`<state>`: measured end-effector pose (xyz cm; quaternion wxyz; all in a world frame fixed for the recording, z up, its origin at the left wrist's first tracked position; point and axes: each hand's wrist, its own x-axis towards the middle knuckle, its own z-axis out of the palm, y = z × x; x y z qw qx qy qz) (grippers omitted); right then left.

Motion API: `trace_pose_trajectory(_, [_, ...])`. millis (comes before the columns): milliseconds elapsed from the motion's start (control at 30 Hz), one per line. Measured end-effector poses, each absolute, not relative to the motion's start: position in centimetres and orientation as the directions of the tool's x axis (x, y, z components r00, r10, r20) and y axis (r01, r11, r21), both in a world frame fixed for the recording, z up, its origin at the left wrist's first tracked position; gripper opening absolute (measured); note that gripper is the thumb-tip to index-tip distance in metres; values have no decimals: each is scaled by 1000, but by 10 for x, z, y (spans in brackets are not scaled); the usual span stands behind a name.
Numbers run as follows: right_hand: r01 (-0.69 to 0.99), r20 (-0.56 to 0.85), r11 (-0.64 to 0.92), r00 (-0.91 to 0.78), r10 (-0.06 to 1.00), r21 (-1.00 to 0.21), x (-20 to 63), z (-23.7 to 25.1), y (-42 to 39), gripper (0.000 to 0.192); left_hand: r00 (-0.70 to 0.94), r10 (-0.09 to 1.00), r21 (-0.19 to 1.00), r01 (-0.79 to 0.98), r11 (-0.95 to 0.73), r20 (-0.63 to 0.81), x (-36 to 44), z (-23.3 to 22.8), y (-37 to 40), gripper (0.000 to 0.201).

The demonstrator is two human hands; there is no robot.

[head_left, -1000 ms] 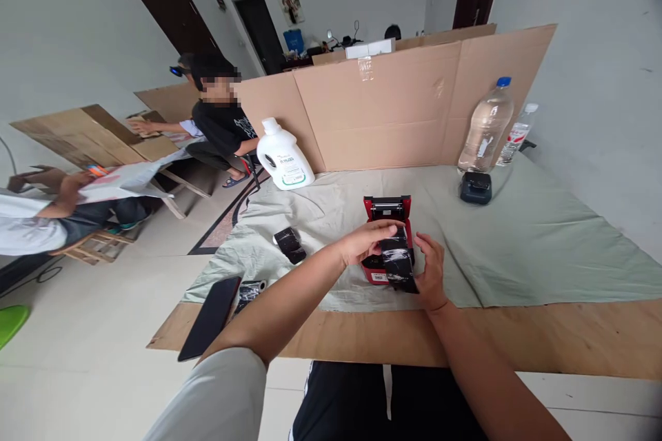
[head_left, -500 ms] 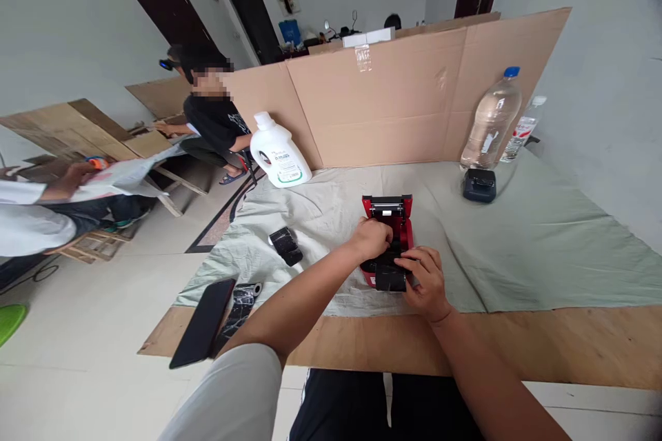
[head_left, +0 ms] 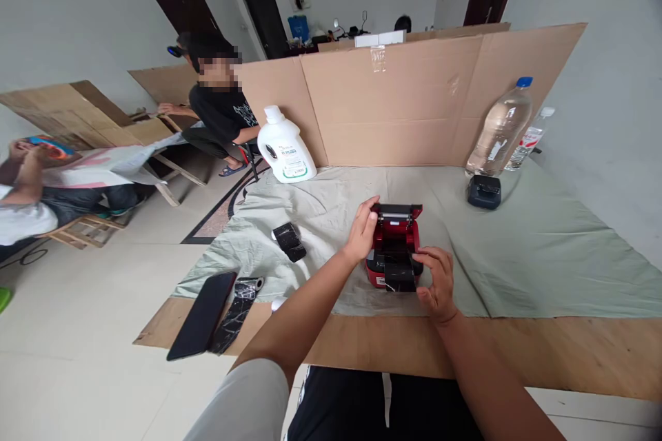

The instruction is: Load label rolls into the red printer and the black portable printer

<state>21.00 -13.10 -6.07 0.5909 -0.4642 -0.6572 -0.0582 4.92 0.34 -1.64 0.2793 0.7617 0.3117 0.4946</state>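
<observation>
A small red and black label printer (head_left: 378, 278) sits on the cloth in front of me, its lid (head_left: 400, 209) raised. My left hand (head_left: 362, 231) is at the lid's left edge, thumb in front and fingers around the side. A shiny black strip of film (head_left: 400, 277) comes out over the printer's front and hangs down. My right hand (head_left: 437, 280) has its thumb and fingertips at the strip's right edge. The inside of the printer looks dark, and I cannot make out what lies in it.
Left on the table are a black roll (head_left: 289, 242), a partly unrolled black roll (head_left: 243, 306) and a phone-like black slab (head_left: 201, 317). A white jug (head_left: 287, 151), bottles (head_left: 501, 127) and a dark device (head_left: 484, 192) stand before a cardboard screen (head_left: 387, 110). Two people sit at the left.
My left hand has come out of the printer's inside and moved up to the lid's left edge. My right hand stays by the black strip. A co-worker at the left has raised their hands.
</observation>
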Motion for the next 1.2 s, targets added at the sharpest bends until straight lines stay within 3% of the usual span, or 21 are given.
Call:
trace_pose_trajectory(133, [706,815,475,258,519,-526,209,-63,-128,55,282,744,759,74,-646,606,36,-34,-31,50])
trace_pose_trajectory(300, [721,797,485,156,583,-496,207,-63,-124,62,319,666,696,28,-718,674,29,-52,-56,45])
trace_pose_trajectory(400, [720,801,511,105,590,-470,205,-65,-123,57,310,635,652,59,-756,708,31,-60,-56,45])
trace_pose_trajectory(633, [728,782,460,166,600,-508,203,-67,-121,58,272,602,582,161,-797,750,35,-65,-55,45])
trace_pose_trajectory(933, [787,804,405,186,564,-466,204,-70,-117,58,172,562,527,211,-823,809,40,-70,-54,39])
trace_pose_trajectory(1067, [760,809,440,187,556,-479,202,-73,-118,51,164,613,596,142,-790,773,40,-74,-58,37])
trace_pose_trajectory(1200, [670,738,437,253,626,-600,202,-81,-119,64,112,804,802,76,-593,584,38,-81,-62,55])
